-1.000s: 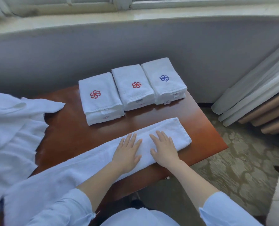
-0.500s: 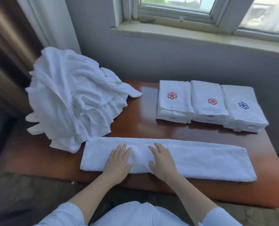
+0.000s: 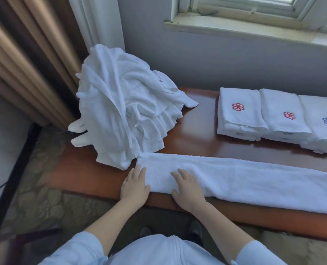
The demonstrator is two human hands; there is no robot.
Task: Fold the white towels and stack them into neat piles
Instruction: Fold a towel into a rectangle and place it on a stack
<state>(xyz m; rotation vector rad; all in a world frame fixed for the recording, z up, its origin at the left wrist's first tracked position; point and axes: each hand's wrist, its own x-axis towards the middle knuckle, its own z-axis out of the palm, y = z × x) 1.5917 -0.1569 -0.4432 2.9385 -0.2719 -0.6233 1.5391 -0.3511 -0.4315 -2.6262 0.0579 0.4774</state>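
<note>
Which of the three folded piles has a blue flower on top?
The rightmost pile, cut by the picture's edge; the left pile and middle pile both show red flowers.

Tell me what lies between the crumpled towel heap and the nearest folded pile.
Only bare tabletop: in the head view, a glossy brown strip separates the crumpled towel heap from the nearest folded pile, with nothing on it.
</note>
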